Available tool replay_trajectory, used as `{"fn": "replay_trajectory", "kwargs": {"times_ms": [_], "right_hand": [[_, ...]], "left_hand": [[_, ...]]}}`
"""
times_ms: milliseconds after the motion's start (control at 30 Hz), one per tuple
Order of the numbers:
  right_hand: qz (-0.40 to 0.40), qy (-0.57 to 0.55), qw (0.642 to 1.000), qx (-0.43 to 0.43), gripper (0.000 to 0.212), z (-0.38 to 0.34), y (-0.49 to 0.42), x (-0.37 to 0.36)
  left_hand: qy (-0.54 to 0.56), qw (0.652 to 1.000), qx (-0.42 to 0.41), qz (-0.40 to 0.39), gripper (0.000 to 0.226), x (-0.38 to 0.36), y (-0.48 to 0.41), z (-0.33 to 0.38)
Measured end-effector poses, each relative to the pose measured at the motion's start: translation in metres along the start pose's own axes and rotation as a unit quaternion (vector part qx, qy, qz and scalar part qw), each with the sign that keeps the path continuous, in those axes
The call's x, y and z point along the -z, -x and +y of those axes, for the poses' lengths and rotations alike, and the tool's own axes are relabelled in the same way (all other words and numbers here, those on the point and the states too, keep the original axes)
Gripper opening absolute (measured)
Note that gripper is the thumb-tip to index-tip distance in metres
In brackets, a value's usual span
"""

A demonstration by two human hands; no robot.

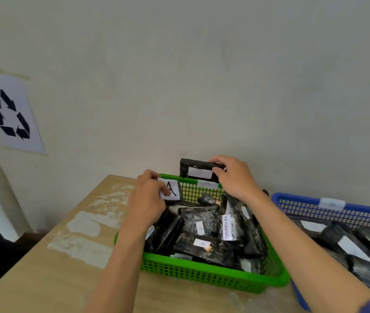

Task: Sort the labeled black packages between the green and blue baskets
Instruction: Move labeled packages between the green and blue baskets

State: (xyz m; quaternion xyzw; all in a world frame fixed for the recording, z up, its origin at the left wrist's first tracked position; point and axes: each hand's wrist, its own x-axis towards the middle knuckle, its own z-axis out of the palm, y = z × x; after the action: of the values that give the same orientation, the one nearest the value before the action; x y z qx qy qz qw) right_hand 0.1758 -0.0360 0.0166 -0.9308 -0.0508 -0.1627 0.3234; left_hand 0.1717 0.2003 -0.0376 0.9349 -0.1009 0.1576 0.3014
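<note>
A pale, plain plastered wall (pixel 202 75) rises behind the green perforated plastic basket (pixel 202 279). The basket stands on a light wooden table (pixel 44 279), whose top shows white scuffed patches to the basket's left. A blue perforated plastic basket (pixel 303 197) sits just beside the green basket's right side and holds black packages with white labels (pixel 355 249). High and far to the left of the green basket, a white paper sheet printed with a black recycling symbol (pixel 10 114) is stuck on the wall.

Inside the green basket lies a jumbled heap of glossy black wrapped packages (pixel 193 245), each with a small white label; one label reads "PENDING".

Above the green basket's far rim, the right hand (pixel 233 177) holds up a flat black package with a white label (pixel 193 166), fingers curled over its top edge and thumb beneath. Over the basket's far left corner, the left hand (pixel 147 199) pinches a smaller black package with a handwritten white label (pixel 175 188), thumb pressed on the label.
</note>
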Motion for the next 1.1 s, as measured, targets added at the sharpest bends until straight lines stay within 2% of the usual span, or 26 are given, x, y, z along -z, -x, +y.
{"fn": "replay_trajectory", "kwargs": {"times_ms": [200, 367, 533, 600, 700, 733, 833, 900, 1033, 1100], "right_hand": [[-0.092, 0.048, 0.993, -0.046, 0.019, 0.008, -0.034, -0.028], [-0.11, 0.039, 0.992, -0.047, 0.015, 0.02, -0.034, -0.024], [-0.17, 0.094, 0.981, 0.012, 0.013, 0.025, -0.028, -0.008], [-0.152, 0.114, 0.982, 0.024, 0.014, 0.026, -0.026, 0.004], [-0.072, 0.078, 0.994, 0.002, 0.015, 0.031, -0.018, 0.035], [-0.078, 0.07, 0.994, -0.012, 0.018, 0.035, -0.014, 0.045], [-0.227, 0.099, 0.968, -0.05, 0.035, 0.046, 0.003, 0.057], [-0.279, 0.121, 0.951, -0.046, 0.047, 0.053, 0.014, 0.053], [-0.211, 0.036, 0.976, -0.031, 0.045, 0.054, 0.023, 0.062], [-0.164, -0.022, 0.986, -0.036, 0.037, 0.053, 0.024, 0.078]], "left_hand": [[0.014, 0.995, -0.01, -0.096, 0.04, -0.004, 0.0, -0.002], [0.015, 0.995, 0.001, -0.096, 0.038, -0.005, -0.003, -0.003], [0.003, 0.997, -0.003, -0.077, 0.037, -0.005, -0.003, -0.003], [0.008, 0.997, -0.008, -0.07, 0.034, -0.004, -0.002, -0.003], [0.018, 0.998, -0.015, -0.066, 0.033, -0.003, 0.001, -0.001], [0.019, 0.998, -0.019, -0.062, 0.032, -0.002, 0.002, 0.002], [0.026, 0.998, -0.057, -0.03, 0.028, 0.001, 0.006, 0.016], [0.064, 0.994, -0.089, -0.017, 0.024, 0.001, 0.012, 0.031], [0.115, 0.979, -0.15, -0.075, 0.023, -0.012, 0.017, 0.07], [0.138, 0.973, -0.149, -0.107, 0.026, -0.019, 0.011, 0.09]]}}
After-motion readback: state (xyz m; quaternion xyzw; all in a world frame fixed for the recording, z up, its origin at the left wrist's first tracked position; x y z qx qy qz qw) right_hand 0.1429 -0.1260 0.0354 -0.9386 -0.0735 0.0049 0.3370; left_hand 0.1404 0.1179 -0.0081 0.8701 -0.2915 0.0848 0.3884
